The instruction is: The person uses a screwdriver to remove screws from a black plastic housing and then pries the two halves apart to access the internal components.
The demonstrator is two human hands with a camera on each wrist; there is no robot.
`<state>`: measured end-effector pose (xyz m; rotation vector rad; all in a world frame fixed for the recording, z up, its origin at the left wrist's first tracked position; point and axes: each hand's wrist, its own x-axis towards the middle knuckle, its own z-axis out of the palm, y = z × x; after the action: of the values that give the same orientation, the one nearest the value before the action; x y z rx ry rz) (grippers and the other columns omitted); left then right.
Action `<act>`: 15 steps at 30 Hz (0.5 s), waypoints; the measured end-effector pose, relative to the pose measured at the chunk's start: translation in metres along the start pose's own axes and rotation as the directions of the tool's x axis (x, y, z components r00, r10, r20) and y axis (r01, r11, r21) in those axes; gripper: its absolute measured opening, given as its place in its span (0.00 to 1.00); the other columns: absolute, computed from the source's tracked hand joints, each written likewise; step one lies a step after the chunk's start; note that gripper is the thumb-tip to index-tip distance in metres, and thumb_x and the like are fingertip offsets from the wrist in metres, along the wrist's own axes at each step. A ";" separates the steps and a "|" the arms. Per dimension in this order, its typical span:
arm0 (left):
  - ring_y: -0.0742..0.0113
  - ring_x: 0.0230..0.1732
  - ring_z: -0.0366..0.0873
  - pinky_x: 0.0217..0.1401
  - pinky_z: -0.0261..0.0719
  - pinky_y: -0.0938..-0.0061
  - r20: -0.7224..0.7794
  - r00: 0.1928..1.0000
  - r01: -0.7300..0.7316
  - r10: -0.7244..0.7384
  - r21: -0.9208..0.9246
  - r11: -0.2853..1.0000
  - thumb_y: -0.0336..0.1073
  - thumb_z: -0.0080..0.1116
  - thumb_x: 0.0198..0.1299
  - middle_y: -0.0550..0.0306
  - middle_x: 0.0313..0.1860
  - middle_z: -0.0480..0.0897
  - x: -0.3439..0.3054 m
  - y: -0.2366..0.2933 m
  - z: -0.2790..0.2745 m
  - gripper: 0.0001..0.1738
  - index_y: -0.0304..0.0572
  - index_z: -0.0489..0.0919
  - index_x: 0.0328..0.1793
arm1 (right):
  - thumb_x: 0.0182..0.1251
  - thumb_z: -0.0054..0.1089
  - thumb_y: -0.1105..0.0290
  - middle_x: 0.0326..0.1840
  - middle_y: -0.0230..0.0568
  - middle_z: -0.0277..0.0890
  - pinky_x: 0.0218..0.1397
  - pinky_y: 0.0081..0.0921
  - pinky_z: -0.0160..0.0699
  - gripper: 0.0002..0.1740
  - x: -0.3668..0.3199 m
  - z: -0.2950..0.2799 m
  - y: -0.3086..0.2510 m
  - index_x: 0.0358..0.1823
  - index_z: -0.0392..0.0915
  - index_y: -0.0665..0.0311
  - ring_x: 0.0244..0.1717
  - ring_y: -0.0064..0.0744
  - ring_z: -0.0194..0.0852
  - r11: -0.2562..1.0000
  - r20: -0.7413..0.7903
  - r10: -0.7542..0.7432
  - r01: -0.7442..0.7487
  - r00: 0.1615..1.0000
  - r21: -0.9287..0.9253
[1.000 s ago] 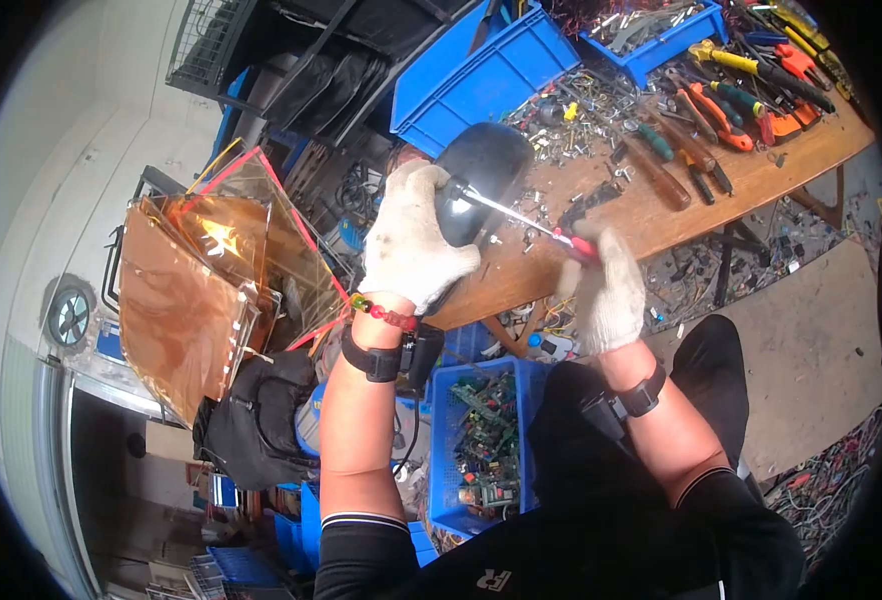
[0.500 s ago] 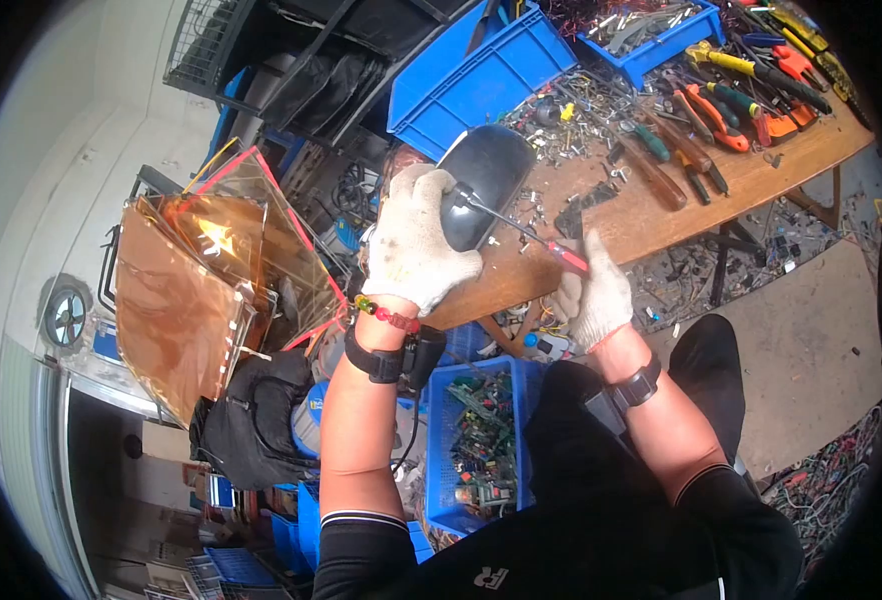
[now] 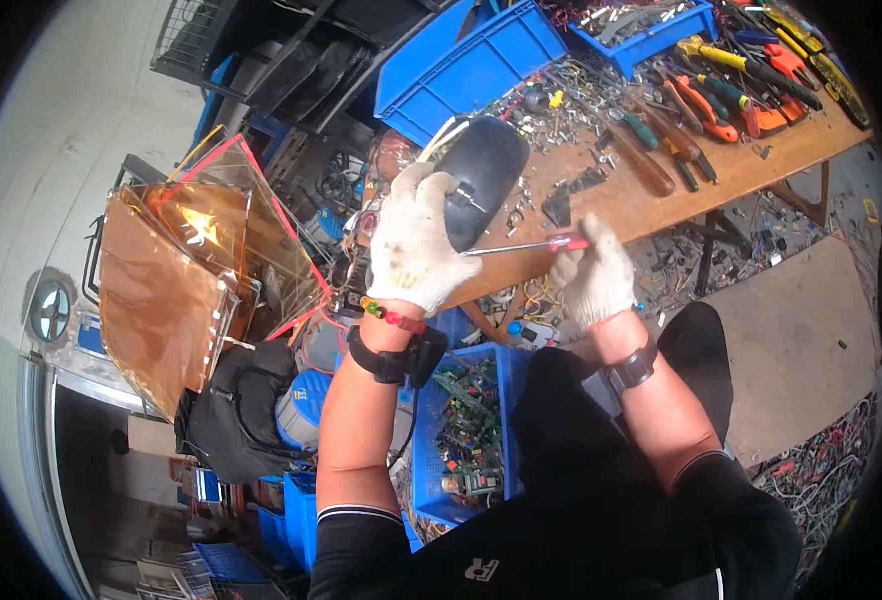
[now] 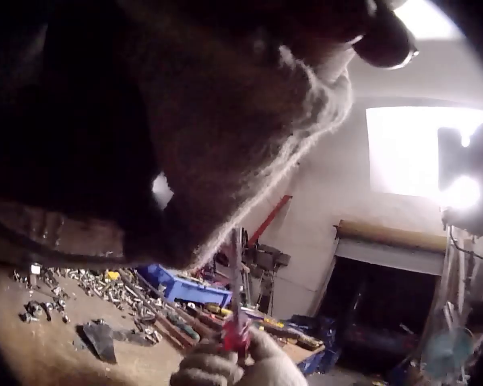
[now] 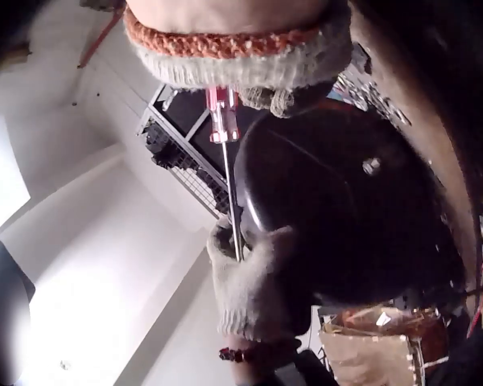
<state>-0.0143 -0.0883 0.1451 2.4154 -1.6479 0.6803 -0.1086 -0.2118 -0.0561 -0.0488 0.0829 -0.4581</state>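
At the centre of the head view, the left hand [image 3: 411, 245] grips one black shell [image 3: 491, 170] by the surface [image 3: 616, 215]; the right hand [image 3: 598, 278] grasps one screwdriver [image 3: 568, 243]. Two blue bins [image 3: 476, 80] stand at the top. In the left wrist view, a dark glove [image 4: 209, 145] blocks the upper left. In the right wrist view, the screwdriver's shaft overlaps the left hand.

Shirt logo [image 3: 480, 570], perhaps "R"; blue lid [image 3: 307, 396] lettering illegible.
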 end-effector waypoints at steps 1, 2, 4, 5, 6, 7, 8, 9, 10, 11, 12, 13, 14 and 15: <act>0.38 0.67 0.74 0.71 0.75 0.55 0.011 1.000 0.003 -0.003 -0.013 1.000 0.34 0.75 0.34 0.41 0.66 0.75 -0.004 0.005 0.003 0.38 0.42 0.75 0.58 | 0.76 0.64 0.57 0.27 0.34 0.73 0.25 0.31 0.71 0.12 -0.001 0.006 -0.006 0.40 0.75 0.55 0.24 0.31 0.73 0.981 -0.070 -0.163 0.154 0.984 -0.120; 0.38 0.66 0.75 0.70 0.75 0.54 0.006 1.000 0.008 -0.008 0.025 1.000 0.34 0.76 0.33 0.41 0.66 0.75 -0.008 0.011 0.008 0.38 0.43 0.76 0.58 | 0.78 0.62 0.57 0.22 0.34 0.70 0.22 0.31 0.73 0.15 -0.001 0.011 -0.013 0.35 0.73 0.57 0.19 0.31 0.72 0.923 -0.120 -0.328 0.291 0.937 -0.251; 0.38 0.65 0.75 0.69 0.76 0.53 0.014 1.000 0.010 -0.011 0.042 0.999 0.34 0.76 0.33 0.41 0.67 0.75 -0.018 0.026 0.023 0.39 0.43 0.76 0.58 | 0.78 0.61 0.57 0.23 0.35 0.72 0.22 0.30 0.74 0.15 -0.002 0.017 -0.032 0.34 0.73 0.57 0.18 0.32 0.73 0.891 -0.191 -0.406 0.340 0.894 -0.300; 0.39 0.65 0.76 0.67 0.76 0.52 0.033 0.999 0.001 -0.004 0.106 0.994 0.34 0.77 0.33 0.41 0.67 0.75 -0.025 0.035 0.031 0.39 0.44 0.77 0.59 | 0.79 0.60 0.59 0.24 0.36 0.74 0.22 0.30 0.75 0.14 0.006 0.003 -0.039 0.36 0.73 0.58 0.19 0.33 0.75 0.786 -0.105 -0.526 0.436 0.844 -0.438; 0.39 0.64 0.76 0.65 0.77 0.51 0.050 0.999 -0.009 0.001 0.169 0.986 0.34 0.78 0.33 0.41 0.67 0.75 -0.031 0.042 0.041 0.39 0.44 0.77 0.59 | 0.79 0.59 0.60 0.25 0.37 0.75 0.22 0.30 0.76 0.13 0.010 -0.012 -0.045 0.37 0.74 0.59 0.20 0.33 0.77 0.651 0.002 -0.620 0.516 0.785 -0.557; 0.39 0.63 0.76 0.62 0.76 0.50 0.024 0.999 -0.030 0.025 0.223 0.974 0.33 0.78 0.33 0.42 0.68 0.75 -0.039 0.044 0.057 0.43 0.46 0.77 0.64 | 0.79 0.58 0.62 0.27 0.38 0.77 0.23 0.30 0.78 0.11 -0.003 -0.004 -0.048 0.40 0.74 0.61 0.21 0.34 0.79 0.759 -0.065 -0.510 0.413 0.858 -0.504; 0.39 0.63 0.76 0.62 0.76 0.50 0.034 0.999 -0.028 0.022 0.204 0.979 0.33 0.78 0.33 0.42 0.68 0.75 -0.047 0.045 0.070 0.43 0.46 0.77 0.64 | 0.79 0.58 0.64 0.28 0.39 0.79 0.24 0.30 0.79 0.10 -0.016 0.008 -0.048 0.42 0.74 0.62 0.22 0.35 0.81 0.848 -0.124 -0.389 0.302 0.913 -0.436; 0.39 0.64 0.76 0.63 0.76 0.50 -0.006 1.000 -0.012 0.014 0.209 0.978 0.34 0.79 0.34 0.42 0.68 0.74 -0.051 0.050 0.079 0.47 0.46 0.75 0.68 | 0.79 0.57 0.65 0.29 0.41 0.80 0.25 0.30 0.80 0.09 -0.021 0.002 -0.044 0.45 0.73 0.64 0.22 0.35 0.81 0.844 -0.080 -0.353 0.281 0.932 -0.457; 0.39 0.65 0.75 0.64 0.75 0.50 -0.045 0.999 0.006 0.004 0.213 0.977 0.34 0.79 0.34 0.42 0.69 0.73 -0.055 0.055 0.087 0.50 0.47 0.73 0.72 | 0.79 0.57 0.64 0.29 0.40 0.81 0.23 0.29 0.78 0.09 -0.028 -0.007 -0.044 0.44 0.75 0.63 0.19 0.33 0.79 0.749 0.016 -0.259 0.211 0.966 -0.629; 0.39 0.66 0.74 0.67 0.73 0.50 0.005 0.998 0.068 -0.070 0.189 0.980 0.36 0.80 0.35 0.41 0.70 0.72 -0.058 0.058 0.093 0.56 0.47 0.68 0.78 | 0.79 0.58 0.63 0.29 0.38 0.82 0.21 0.28 0.75 0.10 -0.030 -0.021 -0.041 0.43 0.76 0.63 0.17 0.31 0.77 0.622 -0.003 -0.152 0.093 0.988 -0.777; 0.39 0.66 0.74 0.67 0.73 0.50 0.015 0.997 0.069 -0.072 0.174 0.982 0.36 0.80 0.35 0.41 0.70 0.72 -0.059 0.062 0.095 0.56 0.47 0.68 0.78 | 0.78 0.59 0.62 0.30 0.35 0.82 0.20 0.27 0.72 0.11 -0.039 -0.011 -0.030 0.43 0.79 0.63 0.16 0.28 0.74 0.715 -0.135 -0.082 -0.036 0.987 -0.698; 0.39 0.67 0.73 0.67 0.72 0.50 0.013 0.997 0.079 -0.083 0.187 0.979 0.36 0.81 0.36 0.40 0.70 0.72 -0.058 0.063 0.095 0.57 0.46 0.68 0.79 | 0.77 0.61 0.62 0.33 0.37 0.84 0.18 0.26 0.70 0.12 -0.035 -0.017 -0.013 0.48 0.83 0.65 0.15 0.26 0.72 0.548 -0.081 -0.148 0.013 0.986 -0.836; 0.39 0.67 0.73 0.68 0.72 0.49 0.011 0.995 0.091 -0.096 0.201 0.975 0.37 0.81 0.36 0.40 0.70 0.71 -0.058 0.064 0.094 0.58 0.46 0.67 0.79 | 0.73 0.64 0.64 0.40 0.42 0.87 0.29 0.27 0.80 0.14 -0.035 -0.024 -0.005 0.52 0.84 0.65 0.24 0.29 0.81 0.577 -0.125 -0.058 -0.069 0.990 -0.814; 0.38 0.67 0.73 0.68 0.72 0.49 0.001 0.996 0.087 -0.089 0.179 0.980 0.37 0.81 0.36 0.40 0.70 0.72 -0.058 0.062 0.093 0.57 0.45 0.67 0.79 | 0.72 0.65 0.65 0.43 0.44 0.87 0.38 0.28 0.82 0.15 -0.029 -0.037 0.008 0.54 0.84 0.66 0.32 0.31 0.83 0.500 -0.042 -0.156 0.042 0.987 -0.865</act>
<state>-0.0612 -0.0970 0.0286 2.5992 -1.5330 0.8371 -0.1342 -0.1924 -0.0911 -1.0536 0.4325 -0.4970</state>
